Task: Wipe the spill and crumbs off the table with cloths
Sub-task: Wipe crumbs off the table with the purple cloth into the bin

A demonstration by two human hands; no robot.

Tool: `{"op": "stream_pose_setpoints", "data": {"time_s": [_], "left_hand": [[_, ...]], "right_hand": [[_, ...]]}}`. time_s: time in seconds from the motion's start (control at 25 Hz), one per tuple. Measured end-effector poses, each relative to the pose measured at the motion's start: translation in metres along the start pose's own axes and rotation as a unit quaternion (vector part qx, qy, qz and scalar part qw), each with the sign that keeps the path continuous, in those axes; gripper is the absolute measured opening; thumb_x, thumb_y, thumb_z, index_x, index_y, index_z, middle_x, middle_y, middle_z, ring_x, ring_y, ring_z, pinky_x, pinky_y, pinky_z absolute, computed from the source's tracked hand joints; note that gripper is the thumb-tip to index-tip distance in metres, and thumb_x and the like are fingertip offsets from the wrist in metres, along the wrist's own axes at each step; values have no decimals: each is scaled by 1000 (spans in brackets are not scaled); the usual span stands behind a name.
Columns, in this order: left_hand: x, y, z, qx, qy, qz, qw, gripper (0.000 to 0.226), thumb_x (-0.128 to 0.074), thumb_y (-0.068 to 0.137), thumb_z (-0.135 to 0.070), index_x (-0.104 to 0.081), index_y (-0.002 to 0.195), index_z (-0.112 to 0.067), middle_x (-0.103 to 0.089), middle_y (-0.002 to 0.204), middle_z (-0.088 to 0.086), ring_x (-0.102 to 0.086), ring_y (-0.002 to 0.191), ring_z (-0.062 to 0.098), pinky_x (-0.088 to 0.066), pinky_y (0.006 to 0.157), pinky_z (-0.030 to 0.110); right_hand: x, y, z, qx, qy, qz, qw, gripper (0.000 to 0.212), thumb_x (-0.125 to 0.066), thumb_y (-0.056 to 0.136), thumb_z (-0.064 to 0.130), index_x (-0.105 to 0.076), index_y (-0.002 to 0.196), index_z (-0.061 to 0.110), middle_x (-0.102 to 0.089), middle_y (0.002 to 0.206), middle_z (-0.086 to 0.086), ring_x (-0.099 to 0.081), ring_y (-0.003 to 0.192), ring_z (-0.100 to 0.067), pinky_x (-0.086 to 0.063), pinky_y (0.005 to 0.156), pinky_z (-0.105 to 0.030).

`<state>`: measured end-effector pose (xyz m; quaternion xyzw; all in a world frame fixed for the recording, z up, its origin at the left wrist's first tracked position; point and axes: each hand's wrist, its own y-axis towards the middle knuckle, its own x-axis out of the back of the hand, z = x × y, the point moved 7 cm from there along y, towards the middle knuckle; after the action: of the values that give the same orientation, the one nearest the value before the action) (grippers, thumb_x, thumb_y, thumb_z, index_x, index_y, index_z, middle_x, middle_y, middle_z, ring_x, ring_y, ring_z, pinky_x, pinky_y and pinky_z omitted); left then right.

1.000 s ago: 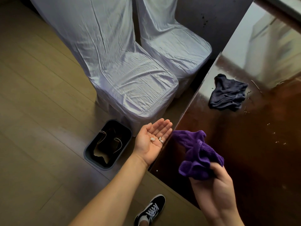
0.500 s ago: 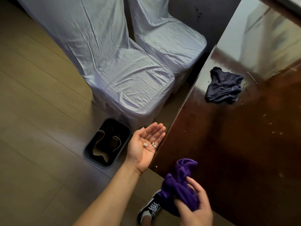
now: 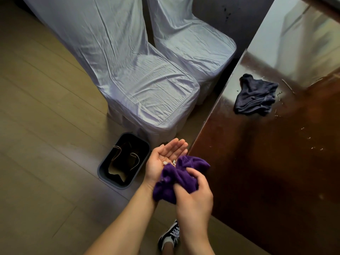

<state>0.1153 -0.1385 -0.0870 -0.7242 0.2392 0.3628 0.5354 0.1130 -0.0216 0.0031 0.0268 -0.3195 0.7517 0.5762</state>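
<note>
My left hand [image 3: 163, 159] is held palm up just off the table's left edge, cupping a few white crumbs [image 3: 168, 162]. My right hand [image 3: 193, 197] grips a bunched purple cloth [image 3: 176, 177], which lies over the heel of my left palm. A crumpled dark blue cloth [image 3: 254, 95] lies on the glossy dark brown table [image 3: 257, 162], farther back near its left edge. Small crumbs [image 3: 312, 144] and wet droplets [image 3: 277, 94] are scattered on the tabletop to the right of that cloth.
A dark bin [image 3: 125, 161] with a paper bag inside stands on the wooden floor just left of my hands. Two chairs with pale covers, a nearer chair [image 3: 147, 85] and a farther chair [image 3: 195, 45], stand behind it along the table's edge. My shoe [image 3: 171, 234] shows below.
My right hand has brought the purple cloth from the table's edge over to my left palm. The left hand stayed cupped with the crumbs, a little closer to the bin.
</note>
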Motion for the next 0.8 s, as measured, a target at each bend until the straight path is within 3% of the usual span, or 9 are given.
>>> {"op": "stream_pose_setpoints", "data": {"time_s": [0.16, 0.28, 0.36, 0.44, 0.56, 0.68, 0.8], "left_hand": [[-2, -3, 3, 28, 26, 12, 999, 40, -38, 99, -26, -62, 119, 0, -69, 113, 21, -67, 105, 31, -56, 85, 40], [-1, 0, 3, 28, -4, 6, 1000, 42, -41, 96, -23, -59, 124, 3, -62, 126, 26, -60, 118, 35, -45, 104, 47], [2, 2, 2, 17, -28, 3, 999, 41, -46, 92, -22, -65, 117, 3, -63, 126, 25, -61, 117, 35, -48, 101, 46], [2, 2, 1, 14, -38, 9, 999, 40, -46, 91, -21, -67, 114, 4, -62, 126, 26, -61, 118, 36, -51, 98, 46], [1, 3, 1, 21, -48, 11, 999, 39, -47, 90, -20, -67, 113, 5, -62, 126, 27, -60, 119, 38, -52, 97, 47], [-1, 5, -4, 12, -65, 17, 998, 39, -45, 92, -19, -66, 114, 5, -61, 127, 27, -60, 119, 38, -52, 95, 47], [0, 8, -12, -1, -65, 14, 998, 40, -42, 95, -19, -65, 117, 5, -61, 128, 27, -60, 118, 38, -53, 94, 47]], "right_hand": [[-23, 22, 23, -15, 187, 62, 980, 35, -70, 73, -7, -73, 99, 16, -76, 95, -10, -71, 88, -26, -57, 81, -42], [-1, 36, 36, -26, 308, 88, 947, 33, -63, 70, -4, -73, 98, 10, -75, 93, -13, -70, 83, -23, -56, 76, -38], [22, 44, 40, -25, 340, 91, 936, 33, -57, 75, -6, -75, 95, 13, -75, 91, -11, -70, 83, -21, -53, 79, -40], [42, 52, 41, -20, 318, 82, 944, 35, -53, 80, -9, -74, 95, 15, -75, 93, -13, -70, 88, -26, -53, 82, -42], [56, 61, 39, 21, 196, 52, 979, 39, -57, 81, -13, -71, 101, 16, -75, 95, -11, -71, 94, -32, -58, 84, -46], [52, 63, 42, 80, 84, 40, 992, 43, -67, 78, -11, -71, 101, 26, -75, 91, 5, -72, 89, -23, -59, 84, -53], [44, 62, 43, 129, 12, 33, 991, 44, -75, 75, -2, -69, 104, 30, -72, 93, 5, -70, 86, -17, -59, 83, -49]]}}
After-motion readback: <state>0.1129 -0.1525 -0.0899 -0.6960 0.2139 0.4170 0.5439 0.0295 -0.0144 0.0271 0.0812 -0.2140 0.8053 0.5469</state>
